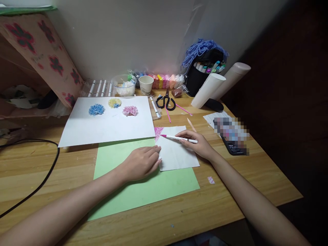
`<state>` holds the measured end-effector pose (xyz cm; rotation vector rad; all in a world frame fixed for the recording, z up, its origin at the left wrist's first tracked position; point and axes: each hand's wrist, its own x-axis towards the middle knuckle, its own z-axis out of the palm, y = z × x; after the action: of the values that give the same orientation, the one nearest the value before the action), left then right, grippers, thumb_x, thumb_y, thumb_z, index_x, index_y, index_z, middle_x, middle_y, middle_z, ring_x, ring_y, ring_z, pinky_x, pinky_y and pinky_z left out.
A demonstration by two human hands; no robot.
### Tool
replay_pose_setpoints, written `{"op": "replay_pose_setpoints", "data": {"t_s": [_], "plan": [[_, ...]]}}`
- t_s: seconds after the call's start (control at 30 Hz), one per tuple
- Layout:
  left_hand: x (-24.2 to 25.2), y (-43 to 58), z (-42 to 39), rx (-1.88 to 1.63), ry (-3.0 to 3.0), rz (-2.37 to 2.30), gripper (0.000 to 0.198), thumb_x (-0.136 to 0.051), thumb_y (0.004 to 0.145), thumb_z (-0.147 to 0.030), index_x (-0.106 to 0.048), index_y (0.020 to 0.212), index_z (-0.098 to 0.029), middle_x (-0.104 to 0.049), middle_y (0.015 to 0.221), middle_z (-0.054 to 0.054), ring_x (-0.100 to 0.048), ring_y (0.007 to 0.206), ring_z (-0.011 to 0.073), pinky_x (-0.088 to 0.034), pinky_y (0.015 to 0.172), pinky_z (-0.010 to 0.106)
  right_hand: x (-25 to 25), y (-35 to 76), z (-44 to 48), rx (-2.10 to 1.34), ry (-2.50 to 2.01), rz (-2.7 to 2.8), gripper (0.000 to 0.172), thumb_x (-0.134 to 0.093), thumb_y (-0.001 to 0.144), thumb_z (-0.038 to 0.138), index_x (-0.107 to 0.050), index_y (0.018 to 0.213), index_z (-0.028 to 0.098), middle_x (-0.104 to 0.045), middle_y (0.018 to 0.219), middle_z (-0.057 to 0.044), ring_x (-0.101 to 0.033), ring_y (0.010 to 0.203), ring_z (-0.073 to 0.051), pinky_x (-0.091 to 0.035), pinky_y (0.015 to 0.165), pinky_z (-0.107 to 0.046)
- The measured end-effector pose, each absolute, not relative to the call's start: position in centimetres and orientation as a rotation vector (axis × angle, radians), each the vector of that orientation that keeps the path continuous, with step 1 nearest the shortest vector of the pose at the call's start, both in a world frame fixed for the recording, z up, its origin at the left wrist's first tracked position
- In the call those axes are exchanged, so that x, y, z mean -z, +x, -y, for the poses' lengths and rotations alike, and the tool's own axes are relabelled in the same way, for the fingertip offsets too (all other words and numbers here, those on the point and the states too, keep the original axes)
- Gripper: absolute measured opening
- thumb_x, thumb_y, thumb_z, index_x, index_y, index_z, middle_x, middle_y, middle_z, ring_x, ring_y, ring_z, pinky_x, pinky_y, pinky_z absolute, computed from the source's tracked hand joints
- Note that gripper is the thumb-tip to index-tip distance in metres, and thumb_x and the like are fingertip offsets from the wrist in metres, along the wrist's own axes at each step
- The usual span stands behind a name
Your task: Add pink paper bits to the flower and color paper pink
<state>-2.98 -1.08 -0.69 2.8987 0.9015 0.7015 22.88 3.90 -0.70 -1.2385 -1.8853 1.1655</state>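
A white marker [176, 137] with a magenta brush tip is in my right hand [197, 145], closed around its barrel. The tip touches a small white sheet [179, 155], beside pink strokes [159, 132] in its upper left corner. On the sheet's left edge rests my left hand [142, 162], fingers curled together. A small white end of something shows at those fingers; I cannot tell what it is. Under the small sheet lies a green sheet [123, 200]. A larger white sheet [107, 128] carries blue, yellow and pink clusters of crumpled bits and overlaps the green one.
Black-handled scissors [166, 102], a paper cup [146, 84] and a clear bowl [124, 87] stand behind. Further right are a black pen holder [197, 80] and white rolls [208, 90]. A phone [233, 145] lies at right, a black cable [48, 174] at left.
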Motion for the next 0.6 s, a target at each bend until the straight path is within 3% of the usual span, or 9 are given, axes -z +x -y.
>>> {"op": "replay_pose_setpoints", "data": {"t_s": [0.6], "plan": [[0.6,-3.0,1.1,-0.698,2.897,-0.894,0.026,-0.038,0.094,-0.023,-0.06,0.087,-0.012,-0.071,0.102,0.011,-0.067,0.1,0.0211,-0.057,0.085,0.035,1.8,23.5,-4.8,-1.063,-1.292,1.75,0.023,-0.06,0.084,0.036,-0.064,0.101,0.022,-0.066,0.109,-0.006,-0.061,0.101,-0.021,-0.047,0.09,-0.037]]}}
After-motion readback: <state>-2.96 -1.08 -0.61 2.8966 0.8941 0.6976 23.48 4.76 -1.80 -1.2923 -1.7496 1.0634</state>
